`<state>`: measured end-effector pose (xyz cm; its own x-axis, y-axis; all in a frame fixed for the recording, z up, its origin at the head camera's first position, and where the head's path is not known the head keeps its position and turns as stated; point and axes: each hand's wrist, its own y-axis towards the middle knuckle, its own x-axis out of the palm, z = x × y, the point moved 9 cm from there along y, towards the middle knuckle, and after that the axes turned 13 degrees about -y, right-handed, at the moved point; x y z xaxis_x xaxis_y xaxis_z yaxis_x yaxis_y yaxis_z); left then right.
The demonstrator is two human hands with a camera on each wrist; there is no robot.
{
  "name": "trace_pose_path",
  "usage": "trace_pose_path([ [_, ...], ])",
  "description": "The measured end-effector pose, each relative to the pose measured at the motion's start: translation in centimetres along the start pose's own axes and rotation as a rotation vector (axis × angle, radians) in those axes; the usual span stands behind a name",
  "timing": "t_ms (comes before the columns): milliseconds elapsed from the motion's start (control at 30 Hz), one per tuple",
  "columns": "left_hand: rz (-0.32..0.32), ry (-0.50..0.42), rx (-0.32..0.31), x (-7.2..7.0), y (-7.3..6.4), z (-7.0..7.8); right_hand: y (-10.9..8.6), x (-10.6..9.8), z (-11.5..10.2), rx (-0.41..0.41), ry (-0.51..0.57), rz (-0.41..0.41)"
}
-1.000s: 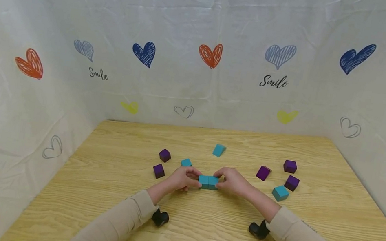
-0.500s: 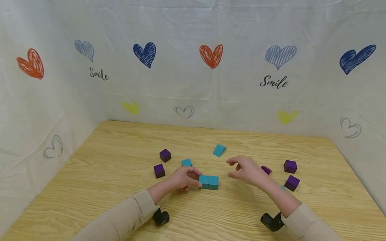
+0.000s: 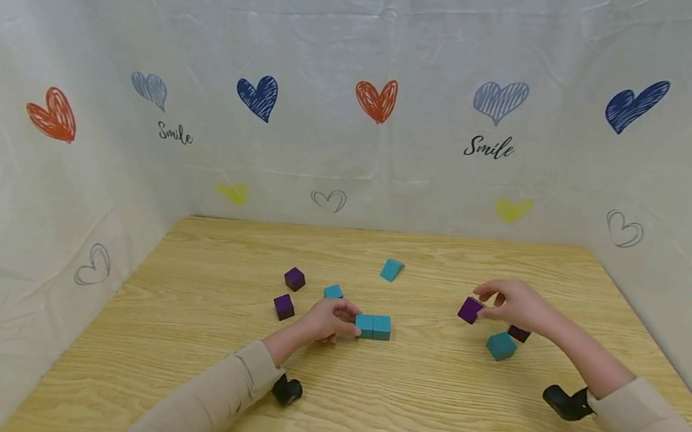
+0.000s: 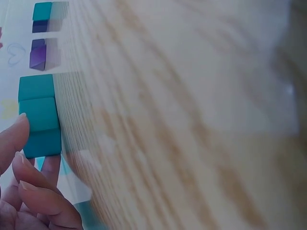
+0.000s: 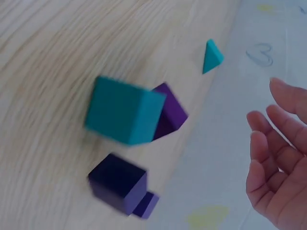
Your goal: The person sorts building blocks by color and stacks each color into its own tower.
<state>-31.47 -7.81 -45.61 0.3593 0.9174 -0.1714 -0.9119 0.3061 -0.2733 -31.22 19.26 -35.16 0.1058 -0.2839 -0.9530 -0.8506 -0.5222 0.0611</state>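
In the head view, my left hand [image 3: 330, 319] holds the left of two teal blocks [image 3: 373, 327] standing side by side and touching on the table. The left wrist view shows the thumb [image 4: 19, 139] on the near face of a teal block [image 4: 41, 115], with other fingers at its end. My right hand [image 3: 520, 307] is over the right part of the table, thumb and forefinger spread beside a purple block [image 3: 469, 310]; contact is hard to tell. Its fingers [image 5: 276, 143] are apart with nothing between them in the right wrist view.
A teal cube [image 3: 502, 346] and a partly covered purple block [image 3: 519, 334] lie near the right hand. Two purple blocks [image 3: 284, 307] and another teal block [image 3: 333, 292] are at left. A teal wedge [image 3: 391, 270] sits farther back. A hanging sheet [image 3: 302, 151] borders the table.
My right hand has let go of the right teal block and moved rightward to the purple block. The left hand stays at the teal pair.
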Motion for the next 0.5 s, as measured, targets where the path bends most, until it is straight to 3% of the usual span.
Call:
trace_pose_path([
  [267,-0.001,-0.004,-0.009,-0.1,0.0,-0.2,-2.6,1.7,2.9,-0.028,-0.02,-0.111],
  [500,0.002,0.003,-0.005,0.0,-0.2,0.0,-3.6,3.2,4.1,-0.072,-0.069,-0.095],
])
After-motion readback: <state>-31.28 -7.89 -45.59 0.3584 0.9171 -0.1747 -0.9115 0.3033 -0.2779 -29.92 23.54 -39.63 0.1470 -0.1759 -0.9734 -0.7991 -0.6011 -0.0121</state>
